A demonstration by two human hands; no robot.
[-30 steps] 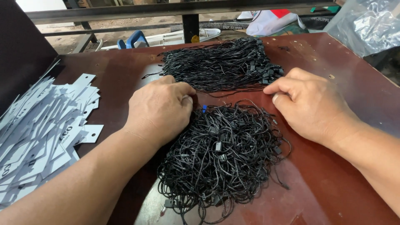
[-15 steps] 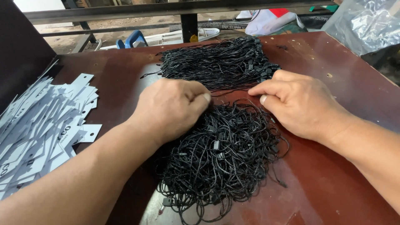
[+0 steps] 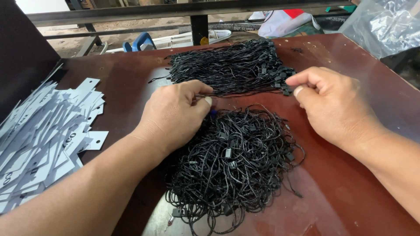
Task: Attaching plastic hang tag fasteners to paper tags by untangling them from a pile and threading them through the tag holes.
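A: What's changed w/ the hands?

B: A sec ago both sat on the tangled heap of thin black cords with small plastic locks (image 3: 236, 161), close together. Now they've pulled apart. My left hand (image 3: 175, 116) stays at the heap's top-left edge, thumb and forefinger pinched; the grip looks closed on one black cord, tho the strand itself is too thin to make out for sure. A tiny blue bit shows just under the fingertips.

A: And the right?

B: My right hand (image 3: 332, 105) has slid off the heap, over to the right. Thumb and forefinger are pressed together there too, right at the plastic-lock end of the tidy bundle of straight black cords (image 3: 232, 67). Can't tell whether that pinch holds a cord end or is just touching the bundle.

A: So what does it mean?

B: My guess: one cord is being drawn out of the tangle, stretched between both hands, lined up w/ the tidy bundle. Sorting's partway – the loose heap is still big.

A: Where's all this sit?

B: On the dark red-brown tabletop (image 3: 358, 192). Heap's in the middle, nearest me; tidy bundle's just beyond it, nearly touching. Spread of pale grey card tags with punched holes (image 3: 48, 131) lies well apart on the left, untouched. Crumpled clear plastic bag (image 3: 385, 26) at the far right corner.
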